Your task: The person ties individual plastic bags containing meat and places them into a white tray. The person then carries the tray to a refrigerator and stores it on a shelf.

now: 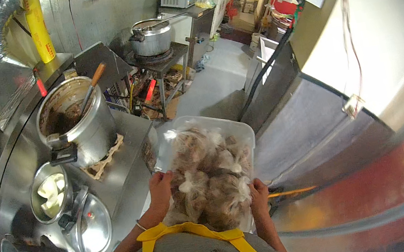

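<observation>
A clear plastic tub [250, 133] is in front of my body, filled with several knotted plastic bags of brown food [222, 195]. My left hand [161, 191] grips its left side, with the fingers curled at the edge. On the opposite side, my right hand [258, 193] is closed around the rim. The bags are heaped up against my grey apron [195, 248] with yellow straps. What lies under the tub is hidden.
To the left, a steel counter [129, 138] holds a large open pot [101, 131] with a wooden-handled utensil, a bowl of pale pieces [52, 197] and a pressure-cooker lid [94, 226]. Another pot [152, 39] stands on a burner stand ahead. A dark cabinet [287, 127] borders the right.
</observation>
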Tool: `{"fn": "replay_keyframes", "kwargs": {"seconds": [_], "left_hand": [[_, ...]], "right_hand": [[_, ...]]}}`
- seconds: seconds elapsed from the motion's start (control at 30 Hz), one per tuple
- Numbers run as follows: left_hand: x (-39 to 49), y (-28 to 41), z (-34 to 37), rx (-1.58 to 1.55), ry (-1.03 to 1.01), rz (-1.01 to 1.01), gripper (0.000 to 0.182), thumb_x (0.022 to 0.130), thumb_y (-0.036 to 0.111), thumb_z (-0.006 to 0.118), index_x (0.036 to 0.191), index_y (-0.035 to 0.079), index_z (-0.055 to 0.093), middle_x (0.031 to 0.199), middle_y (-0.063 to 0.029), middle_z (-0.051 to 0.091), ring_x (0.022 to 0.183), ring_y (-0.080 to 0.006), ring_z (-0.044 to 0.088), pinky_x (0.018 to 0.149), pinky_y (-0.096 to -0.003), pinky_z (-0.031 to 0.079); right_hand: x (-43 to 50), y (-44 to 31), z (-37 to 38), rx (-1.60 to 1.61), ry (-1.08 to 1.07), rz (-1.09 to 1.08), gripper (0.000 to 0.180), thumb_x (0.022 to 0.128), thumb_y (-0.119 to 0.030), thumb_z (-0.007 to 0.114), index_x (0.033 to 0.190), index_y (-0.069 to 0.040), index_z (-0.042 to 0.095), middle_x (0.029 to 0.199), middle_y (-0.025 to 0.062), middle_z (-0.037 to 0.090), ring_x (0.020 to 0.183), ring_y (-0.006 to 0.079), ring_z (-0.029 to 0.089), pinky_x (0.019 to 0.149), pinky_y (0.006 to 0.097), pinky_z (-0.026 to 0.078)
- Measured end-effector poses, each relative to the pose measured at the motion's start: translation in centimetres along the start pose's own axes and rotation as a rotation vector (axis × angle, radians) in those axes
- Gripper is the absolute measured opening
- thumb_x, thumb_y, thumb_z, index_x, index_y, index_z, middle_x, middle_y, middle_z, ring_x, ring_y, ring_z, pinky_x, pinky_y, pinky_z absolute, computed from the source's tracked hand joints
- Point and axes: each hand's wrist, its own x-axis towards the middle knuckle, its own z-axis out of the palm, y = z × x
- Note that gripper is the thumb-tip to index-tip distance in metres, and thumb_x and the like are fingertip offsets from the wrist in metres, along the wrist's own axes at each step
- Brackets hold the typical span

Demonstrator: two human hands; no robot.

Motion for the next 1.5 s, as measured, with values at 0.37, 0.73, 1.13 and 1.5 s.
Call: {"fn": "replay_keyframes", "kwargs": {"seconds": [0.37,0.73,1.13,1.5], "left_hand": [[27.5,4.7,14.0,0.113,0.041,-0.021,0.019,0.085,0.017,0.058,0.075,0.001,0.052,0.068,-0.0036,0.047,0.066,-0.0136,0.041,0.062,-0.0338,0.036],[55.6,14.0,30.8,0.028,-0.272,0.079,0.011,0.083,0.011,0.052,0.075,0.003,0.055,0.068,0.0011,0.047,0.064,-0.0110,0.041,0.061,-0.0279,0.035],[83.0,23.5,50.3,0.005,-0.306,0.023,0.020,0.079,0.015,0.057,0.065,0.008,0.044,0.063,0.0032,0.038,0.057,-0.0080,0.036,0.053,-0.0285,0.030],[104.4,31.6,77.1,0.073,-0.510,0.001,0.022,0.080,0.015,0.055,0.065,0.006,0.043,0.065,0.0011,0.038,0.063,-0.0108,0.037,0.061,-0.0293,0.032]], "right_hand": [[31.0,5.9,6.3,-0.277,0.017,-0.034,0.021,0.084,-0.009,0.057,0.067,-0.004,0.047,0.061,-0.0034,0.040,0.060,0.0065,0.036,0.053,0.0257,0.031],[55.7,-0.1,14.6,-0.341,0.341,0.010,0.032,0.077,-0.018,0.063,0.061,-0.002,0.041,0.055,0.0006,0.037,0.055,0.0087,0.036,0.048,0.0296,0.033],[87.6,-4.3,19.8,-0.351,0.467,0.069,0.031,0.074,-0.016,0.062,0.061,0.001,0.040,0.053,0.0047,0.033,0.053,0.0090,0.035,0.048,0.0301,0.034],[117.4,-4.2,16.6,-0.378,0.635,0.117,0.032,0.075,-0.022,0.062,0.060,0.000,0.044,0.052,0.0037,0.038,0.053,0.0083,0.036,0.048,0.0294,0.034]]}}
